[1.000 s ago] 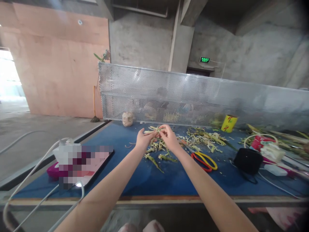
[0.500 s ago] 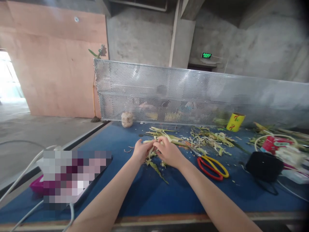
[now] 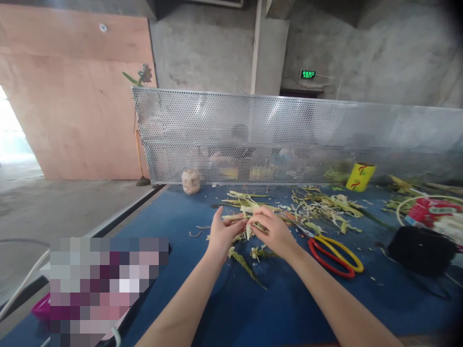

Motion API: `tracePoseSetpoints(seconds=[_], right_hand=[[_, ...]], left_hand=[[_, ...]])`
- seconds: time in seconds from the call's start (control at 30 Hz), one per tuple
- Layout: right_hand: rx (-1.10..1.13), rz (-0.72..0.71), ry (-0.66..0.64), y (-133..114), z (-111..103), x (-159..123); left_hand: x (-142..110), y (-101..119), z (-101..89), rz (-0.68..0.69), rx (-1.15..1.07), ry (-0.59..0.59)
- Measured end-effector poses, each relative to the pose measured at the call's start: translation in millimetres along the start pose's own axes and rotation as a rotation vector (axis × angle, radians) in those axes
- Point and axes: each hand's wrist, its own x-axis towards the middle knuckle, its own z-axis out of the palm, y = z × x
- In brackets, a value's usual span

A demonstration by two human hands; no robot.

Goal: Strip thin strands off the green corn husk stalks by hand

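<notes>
Over the blue tabletop, my left hand [image 3: 224,236] and my right hand [image 3: 273,232] meet at the fingertips around a pale green leaf strip [image 3: 249,232]. My right thumb and fingers pinch it. The left fingers are pressed together against it while the left thumb stands up, apart. Part of the strip is hidden by my fingers. Just beyond my hands lie long pale green stalks [image 3: 249,196]. Below them, on the table, are curled green leaf pieces [image 3: 248,270]. Scissors with one red and one yellow handle [image 3: 334,253] lie right of my right hand.
Plant scraps [image 3: 325,207] spread to the right, with a yellow tin [image 3: 360,177] behind. A black pouch [image 3: 421,250] and a red packet [image 3: 430,212] lie far right. A whitish roll [image 3: 191,181] stands near the perforated metal screen [image 3: 202,130]. A blurred-out item [image 3: 108,284] lies left.
The view has shifted a little. My left thumb has lifted away from the fingers, and my right hand has moved slightly right, still pinching the leaf strip.
</notes>
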Motion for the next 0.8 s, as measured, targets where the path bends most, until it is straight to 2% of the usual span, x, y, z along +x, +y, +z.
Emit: tracePoseSetpoints(seconds=[0.33,0.57,0.8], right_hand=[[0.172,0.190,0.124,10,12,1],[0.402,0.441,0.078,12,16,3],[0.509,0.551,0.074,5,17,6]], left_hand=[[2,-1,2.5,0.098,0.226,-0.020],[1,1,2.6,0.125,0.293,-0.009],[6,0,-1.6,0.136,0.334,-0.032]])
